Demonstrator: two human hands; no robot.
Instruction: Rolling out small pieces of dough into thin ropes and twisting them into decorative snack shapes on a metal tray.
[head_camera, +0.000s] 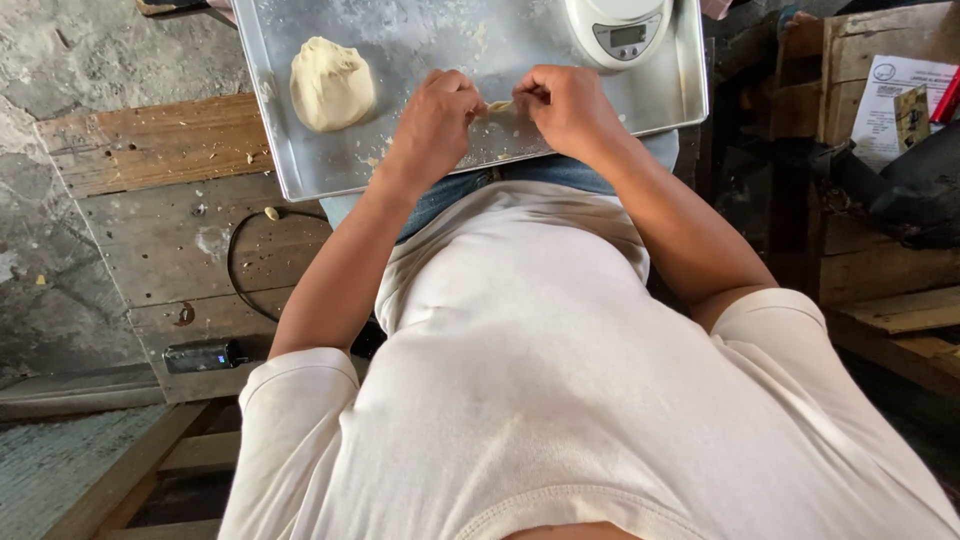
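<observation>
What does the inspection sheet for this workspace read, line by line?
Surface: floured metal tray on the lap.
Job's things: small dough piece pinched between both hands; dough ball at the tray's left.
Clutter: white kitchen scale, crumbs.
Hands: left hand and right hand, fingers closed on the dough piece.
Cables: black cable on wooden planks, leading to a black box.
Surroundings: wooden crates, papers.

Dough lump (332, 85) lies on the tray (300, 170), scale (617, 28) to its right.
</observation>
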